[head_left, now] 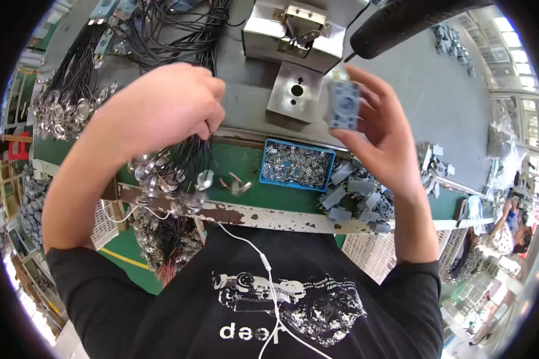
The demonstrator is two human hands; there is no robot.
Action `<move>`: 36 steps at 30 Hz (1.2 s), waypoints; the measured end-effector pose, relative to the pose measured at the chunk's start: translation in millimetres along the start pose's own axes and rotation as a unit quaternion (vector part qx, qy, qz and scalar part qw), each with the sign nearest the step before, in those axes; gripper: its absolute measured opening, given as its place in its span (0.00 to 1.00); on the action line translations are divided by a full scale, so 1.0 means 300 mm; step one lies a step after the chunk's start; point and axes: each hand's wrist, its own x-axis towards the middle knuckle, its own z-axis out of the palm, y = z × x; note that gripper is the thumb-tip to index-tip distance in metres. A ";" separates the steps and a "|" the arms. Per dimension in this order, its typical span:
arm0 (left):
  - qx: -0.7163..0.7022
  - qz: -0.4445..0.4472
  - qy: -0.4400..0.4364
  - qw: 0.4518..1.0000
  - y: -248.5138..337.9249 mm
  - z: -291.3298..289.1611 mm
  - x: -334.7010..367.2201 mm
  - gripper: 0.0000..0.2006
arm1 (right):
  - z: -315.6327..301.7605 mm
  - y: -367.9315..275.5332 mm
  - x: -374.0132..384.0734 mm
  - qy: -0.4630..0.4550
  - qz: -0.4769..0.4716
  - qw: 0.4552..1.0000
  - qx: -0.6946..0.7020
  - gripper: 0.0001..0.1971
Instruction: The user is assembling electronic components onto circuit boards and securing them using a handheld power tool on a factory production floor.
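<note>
My right hand (384, 122) holds a grey-blue plastic housing (345, 106) upright between thumb and fingers, its face with a round recess turned toward me. Just left of it, a steel block (281, 103) with a large hole and smaller ones lies on the bench. My left hand (188, 105) is closed, its fingers curled together above a bundle of black wires (196, 154). Whatever its fingertips pinch, if anything, is hidden. Shiny round metal parts (156, 173) lie at the near ends of those wires.
A blue tray (290, 185) of small metal parts sits near the front edge. Right of it is a pile of grey housings (362, 194). A metal fixture (290, 39) stands behind, with a black cylindrical tool (413, 27) overhead. More wired parts (63, 110) lie left.
</note>
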 end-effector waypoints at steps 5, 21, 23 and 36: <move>-0.081 0.049 0.086 0.992 -0.041 -0.075 -0.014 0.05 | 0.059 0.052 0.098 -0.077 -0.030 0.965 -0.248 0.33; -0.097 -0.036 -0.012 0.995 0.035 -0.096 -0.027 0.08 | 0.092 0.053 0.128 -0.011 -0.066 0.804 -0.591 0.25; -0.084 -0.020 0.011 0.996 0.038 -0.080 -0.039 0.08 | 0.114 0.045 0.128 -0.012 -0.060 0.799 -0.598 0.25; -0.020 -0.032 -0.033 0.999 0.020 -0.070 -0.028 0.04 | 0.327 0.115 -0.036 -0.245 -0.196 0.846 -0.431 0.29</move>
